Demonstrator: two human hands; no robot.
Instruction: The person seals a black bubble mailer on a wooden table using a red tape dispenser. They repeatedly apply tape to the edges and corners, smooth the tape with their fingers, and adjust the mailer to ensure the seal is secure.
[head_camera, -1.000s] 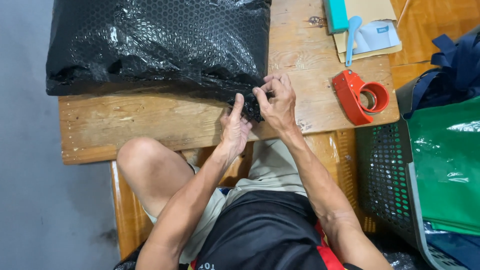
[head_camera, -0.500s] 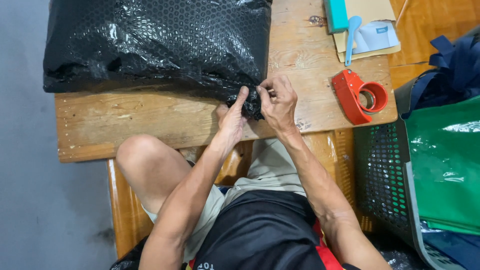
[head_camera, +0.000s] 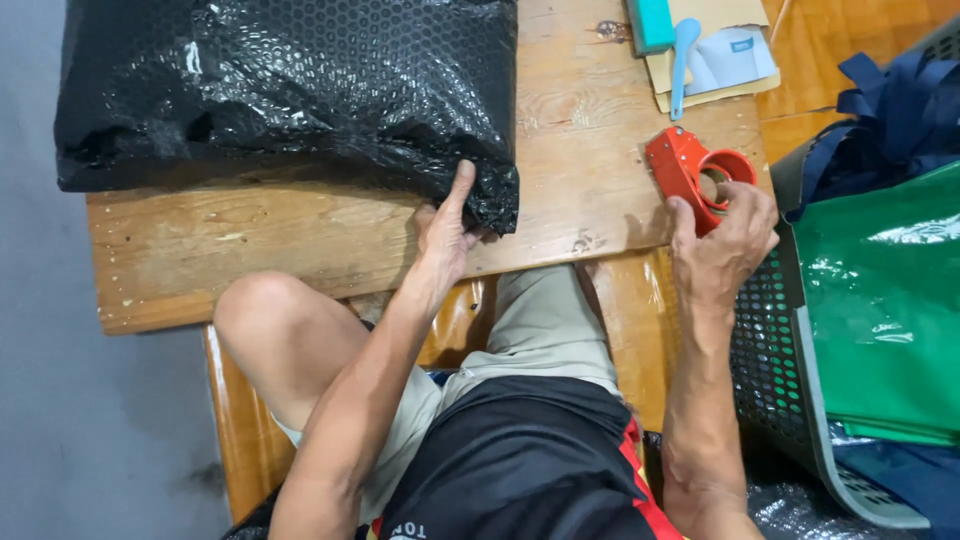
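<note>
A worn wooden table (head_camera: 300, 250) stands over grey floor, a green bag (head_camera: 880, 300) at right. The black bubble-wrapped parcel (head_camera: 290, 90) (glossy, dimpled) lies at the table's far left. The left hand (head_camera: 447, 232) presses its corner, fingers extended; the right hand (head_camera: 722, 243) grasps the red tape dispenser (head_camera: 695, 175).

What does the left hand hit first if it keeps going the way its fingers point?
The left hand points up the wooden table, its index finger already on the corner of the black bubble-wrap parcel. Going straight on, it would press further into that parcel; nothing else lies in that line.
</note>
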